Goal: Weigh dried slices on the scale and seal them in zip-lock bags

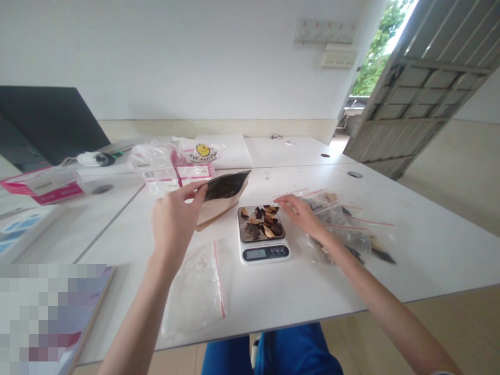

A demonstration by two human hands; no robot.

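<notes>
Dried pieces (269, 224) sit heaped on a scale (265, 253) toward the tabletop's (297, 291) near edge, where the left hand's (174, 209) grip pinches the rim of a tilted pouch (219, 207) and the right hand (302, 214) hovers alongside, its grip loosely parted, holding nothing visible. A clear bag (191, 291) lies nearer that edge; filled bags (349, 234) lie rightward.

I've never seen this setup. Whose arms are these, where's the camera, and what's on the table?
No machine here: a person works bare-handed, pictured by a camera on their head, looking forward and down. Their left hand grips an open brown paper-like pouch. The right hand is beside a white digital scale carrying dark and tan curled pieces. On the white table, a clear plastic zip bag with a red strip lies nearer the person; filled clear plastic bags lie to the right.
</notes>
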